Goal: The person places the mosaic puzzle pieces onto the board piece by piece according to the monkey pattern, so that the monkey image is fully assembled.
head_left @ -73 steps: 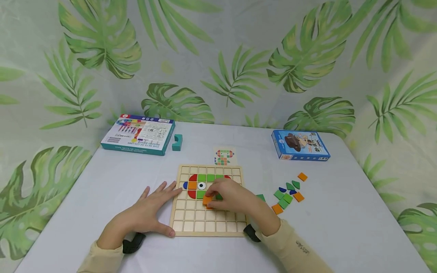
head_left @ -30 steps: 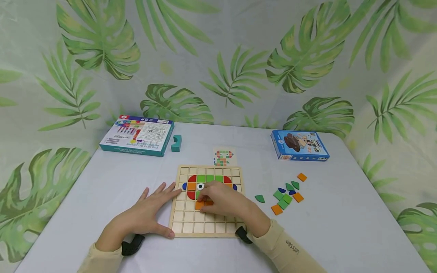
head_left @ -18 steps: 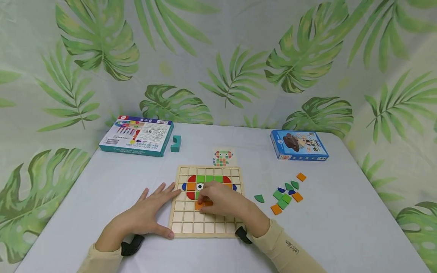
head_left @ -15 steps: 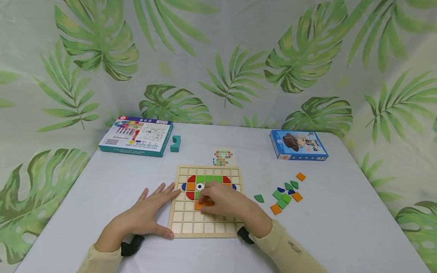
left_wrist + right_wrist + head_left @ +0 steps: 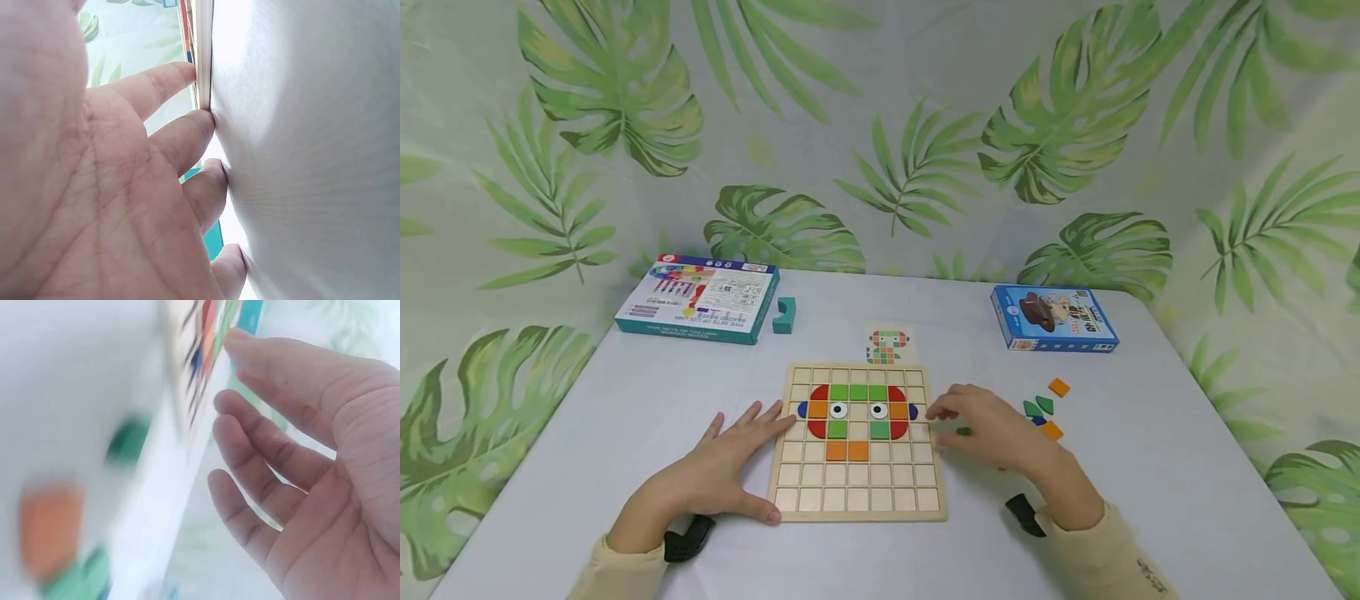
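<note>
A wooden grid board (image 5: 855, 500) lies on the table, bearing flat coloured tiles that form a face with two round eye tiles. Below the face sit two orange square tiles (image 5: 847, 451), side by side. My left hand (image 5: 718, 475) is spread flat at the board's left edge, fingertips and thumb against its frame; in the left wrist view its fingers (image 5: 181, 140) meet the board's side. My right hand (image 5: 1000, 433) hovers just right of the board, fingers loosely bent and holding nothing, as the right wrist view shows. Under it a green quarter-round tile (image 5: 128, 440) lies on the table, mostly hidden in the head view.
Loose orange (image 5: 1059, 387), green and blue tiles lie to the right, some behind my right hand. A picture card (image 5: 891, 343) lies beyond the board. Further back are a bead-set box (image 5: 700, 300), a teal arch block (image 5: 785, 317) and a blue box (image 5: 1054, 318).
My right hand set two orange squares below the face, adjusted them, let go and moved right, off the board. My left hand has stayed at the board's left edge.
</note>
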Tool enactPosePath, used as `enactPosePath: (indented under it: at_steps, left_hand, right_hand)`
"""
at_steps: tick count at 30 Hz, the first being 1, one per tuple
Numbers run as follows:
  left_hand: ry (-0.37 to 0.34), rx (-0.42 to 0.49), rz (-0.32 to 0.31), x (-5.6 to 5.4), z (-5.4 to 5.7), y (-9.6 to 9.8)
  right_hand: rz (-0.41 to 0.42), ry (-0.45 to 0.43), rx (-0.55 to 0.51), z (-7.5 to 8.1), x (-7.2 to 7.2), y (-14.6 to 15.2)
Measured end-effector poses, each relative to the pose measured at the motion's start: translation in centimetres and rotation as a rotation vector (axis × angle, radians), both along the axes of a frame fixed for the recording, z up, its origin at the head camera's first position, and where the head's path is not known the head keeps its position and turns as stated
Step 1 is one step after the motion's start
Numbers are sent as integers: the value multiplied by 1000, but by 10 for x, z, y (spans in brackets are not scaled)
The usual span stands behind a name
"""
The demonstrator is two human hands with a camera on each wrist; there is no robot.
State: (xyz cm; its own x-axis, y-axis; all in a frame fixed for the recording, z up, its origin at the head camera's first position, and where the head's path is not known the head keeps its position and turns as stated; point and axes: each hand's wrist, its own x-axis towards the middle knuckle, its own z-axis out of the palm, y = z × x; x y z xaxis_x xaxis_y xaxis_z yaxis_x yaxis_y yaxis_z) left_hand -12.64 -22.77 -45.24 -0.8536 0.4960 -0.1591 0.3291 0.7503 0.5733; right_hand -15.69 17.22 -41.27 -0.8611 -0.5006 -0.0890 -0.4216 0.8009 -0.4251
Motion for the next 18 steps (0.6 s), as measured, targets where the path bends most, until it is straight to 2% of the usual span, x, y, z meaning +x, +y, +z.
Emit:
enactPosePath:
  at_steps: [5, 9, 13, 18]
  left_hand:
    - [0, -5, -1, -1, -1, 0]
    - [-3, -7, 0, -1, -1, 0]
    - [-4, -5, -5, -2, -1, 0]
    - [-12, -2, -5, -1, -1, 0]
  right_hand:
    - [-87, 0, -34, 2, 5, 52]
    - [-134, 20, -49, 1, 11, 81]
    - [-186, 14, -57, -3, 19, 96]
    - [-217, -61, -59, -10, 28, 101]
